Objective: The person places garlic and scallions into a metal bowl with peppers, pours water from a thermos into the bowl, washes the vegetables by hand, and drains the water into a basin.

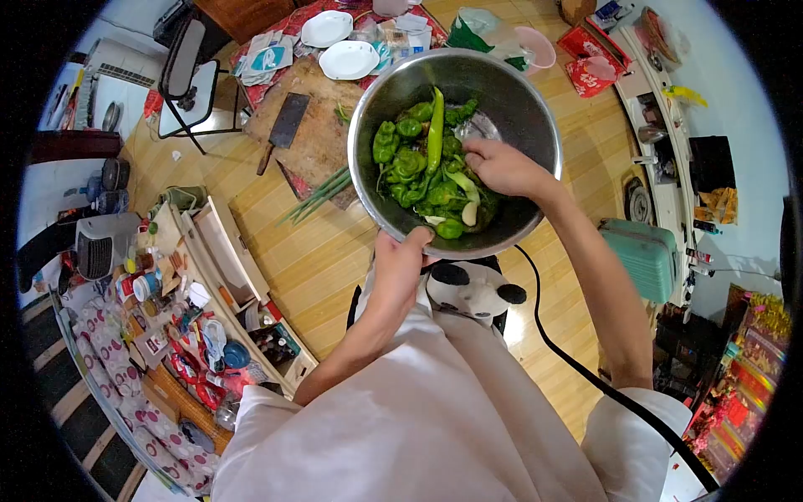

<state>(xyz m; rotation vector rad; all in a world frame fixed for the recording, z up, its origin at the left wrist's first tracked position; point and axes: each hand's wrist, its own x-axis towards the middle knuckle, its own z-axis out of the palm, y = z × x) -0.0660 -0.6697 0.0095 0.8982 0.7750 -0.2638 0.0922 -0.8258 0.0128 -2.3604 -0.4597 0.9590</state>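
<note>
Your left hand (403, 263) is closed on the near-left rim of the metal bowl (372, 192), thumb over the lip. Your right hand (508, 169) reaches in across the right side, fingers curled down at the peppers; whether they grip anything, you cannot tell from here. The bowl is in front of you, its mouth tipped up into view, with the green peppers (407, 163) lying inside — wrinkled, glossy skins, mostly squat and lobed, plus one long, smooth, paler pepper (436, 130) on top. Pale pieces (469, 213) lie among them near the lower side, and at the far right inside, the brushed steel wall curves bare above the heap.

Past the left rim are the scuffed wooden board (318, 96), a dark flat cleaver (289, 120) and thin green stalks (318, 197). Beyond the far rim are glossy white plates (349, 60) and a pink basin (536, 48). Smooth plank floor (314, 272) shows between the board and the open drawer (230, 251) at left — and to the right, as far as the ribbed green suitcase (640, 259). A black cord (577, 365) runs beside your right forearm.
</note>
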